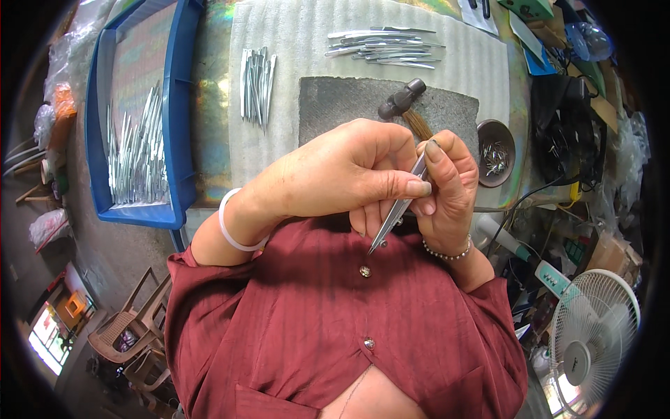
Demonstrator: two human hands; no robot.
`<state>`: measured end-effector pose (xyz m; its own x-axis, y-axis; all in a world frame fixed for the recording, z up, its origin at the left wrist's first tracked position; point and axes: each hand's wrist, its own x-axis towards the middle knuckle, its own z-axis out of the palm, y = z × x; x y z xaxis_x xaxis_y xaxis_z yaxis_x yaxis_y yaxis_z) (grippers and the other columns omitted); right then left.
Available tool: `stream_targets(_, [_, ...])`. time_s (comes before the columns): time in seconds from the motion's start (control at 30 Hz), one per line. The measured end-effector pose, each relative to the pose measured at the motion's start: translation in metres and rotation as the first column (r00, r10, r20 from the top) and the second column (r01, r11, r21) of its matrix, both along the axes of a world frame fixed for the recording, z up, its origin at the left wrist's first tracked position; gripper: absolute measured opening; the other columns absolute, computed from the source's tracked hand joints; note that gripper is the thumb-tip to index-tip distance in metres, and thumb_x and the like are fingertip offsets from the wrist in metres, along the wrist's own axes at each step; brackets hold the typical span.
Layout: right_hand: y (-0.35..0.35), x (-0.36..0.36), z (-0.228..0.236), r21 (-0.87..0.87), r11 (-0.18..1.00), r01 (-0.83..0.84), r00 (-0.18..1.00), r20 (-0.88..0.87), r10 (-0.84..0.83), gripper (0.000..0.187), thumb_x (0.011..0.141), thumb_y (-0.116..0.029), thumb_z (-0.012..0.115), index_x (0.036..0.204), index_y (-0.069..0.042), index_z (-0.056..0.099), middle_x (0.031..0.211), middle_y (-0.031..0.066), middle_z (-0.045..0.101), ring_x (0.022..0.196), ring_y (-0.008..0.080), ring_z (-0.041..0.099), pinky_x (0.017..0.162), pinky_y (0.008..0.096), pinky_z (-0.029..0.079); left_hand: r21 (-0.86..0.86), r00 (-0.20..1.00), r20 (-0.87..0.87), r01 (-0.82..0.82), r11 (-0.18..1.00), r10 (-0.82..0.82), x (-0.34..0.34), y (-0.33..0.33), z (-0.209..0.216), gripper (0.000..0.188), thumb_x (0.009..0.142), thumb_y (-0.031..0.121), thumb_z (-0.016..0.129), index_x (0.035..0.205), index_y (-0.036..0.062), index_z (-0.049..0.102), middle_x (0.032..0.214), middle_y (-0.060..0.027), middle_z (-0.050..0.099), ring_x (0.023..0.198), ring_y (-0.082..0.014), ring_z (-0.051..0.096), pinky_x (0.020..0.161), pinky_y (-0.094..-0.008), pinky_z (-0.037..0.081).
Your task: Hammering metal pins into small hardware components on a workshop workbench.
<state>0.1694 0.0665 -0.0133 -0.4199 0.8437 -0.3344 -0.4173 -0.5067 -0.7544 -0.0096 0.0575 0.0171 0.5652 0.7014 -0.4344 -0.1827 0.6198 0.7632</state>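
Close to my chest, a pair of metal tweezers (395,215) is held slanting, with its narrow pointed tips down toward my shirt. My left hand (342,167) pinches it between thumb and fingers. The fingers of my right hand (450,174) close round its upper end, which they partly hide. Just beyond my hands lies a ball-peen hammer (401,99), its handle partly behind my fingers, on a dark grey slab (331,105). Right of the slab, a small round bowl (484,174) contains small shiny metal pieces.
Slim metal pieces lie in one pile (257,87) at the left and another (384,47) at the back of a white foam sheet (286,24). More fill part of a blue tray (183,105) at far left. A fan (593,335) and a plastic chair (118,332) stand nearby.
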Motion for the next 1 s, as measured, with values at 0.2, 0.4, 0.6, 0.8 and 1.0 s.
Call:
stream_targets(0.2, [0.002,0.000,0.000,-0.003,1.000,0.029,1.000,-0.004,-0.029,0.017,0.093,-0.016,0.057,0.081,-0.006,0.051,0.063,0.0013,0.054,0.041,0.0018,0.039,0.035,0.0166,0.031,0.001,1.000,-0.025,0.018,1.000,-0.018,0.002,0.007,-0.001,0.020,0.091,0.019,0.061,0.086,0.0018,0.052,0.059,-0.0046,0.060,0.045,-0.0096,0.058,0.039,-0.0196,0.044])
stream_targets(0.4, [0.008,-0.002,-0.001,-0.019,0.998,0.062,0.998,-0.013,-0.062,0.017,0.093,-0.016,0.057,0.080,-0.006,0.051,0.062,0.0011,0.055,0.040,0.0018,0.039,0.035,0.0170,0.032,0.041,1.000,-0.013,0.021,0.999,-0.020,0.000,0.014,-0.005,0.022,0.091,0.021,0.061,0.085,0.0024,0.052,0.058,-0.0044,0.060,0.045,-0.0097,0.058,0.039,-0.0197,0.045])
stream_targets(0.6, [0.013,-0.003,-0.003,0.008,0.997,0.072,0.997,-0.023,-0.071,0.016,0.093,-0.015,0.056,0.080,-0.007,0.051,0.063,0.0011,0.055,0.040,0.0020,0.039,0.035,0.0174,0.032,0.076,0.997,-0.074,0.043,0.996,-0.038,0.000,0.022,-0.001,0.022,0.091,0.021,0.062,0.085,0.0025,0.052,0.058,-0.0043,0.059,0.044,-0.0106,0.059,0.039,-0.0200,0.045])
stream_targets(0.8, [0.026,0.004,0.002,0.014,1.000,0.016,1.000,0.002,-0.016,0.015,0.093,-0.015,0.056,0.082,-0.006,0.051,0.065,0.0023,0.056,0.043,0.0037,0.044,0.038,0.0175,0.036,0.147,0.994,-0.105,0.015,0.989,0.001,-0.002,0.021,-0.005,0.020,0.090,0.019,0.062,0.085,0.0024,0.052,0.064,-0.0048,0.061,0.048,-0.0064,0.056,0.041,-0.0189,0.042])
stream_targets(1.0, [0.126,0.054,0.021,0.376,0.918,-0.127,0.915,0.401,-0.038,0.016,0.093,-0.017,0.054,0.083,-0.003,0.056,0.068,0.0037,0.059,0.046,0.0048,0.047,0.042,0.0170,0.036,0.272,0.862,0.000,-0.489,0.829,0.508,-0.013,-0.011,0.002,0.009,0.090,0.007,0.058,0.089,0.0004,0.052,0.075,-0.0063,0.061,0.065,-0.0101,0.060,0.055,-0.0209,0.047])
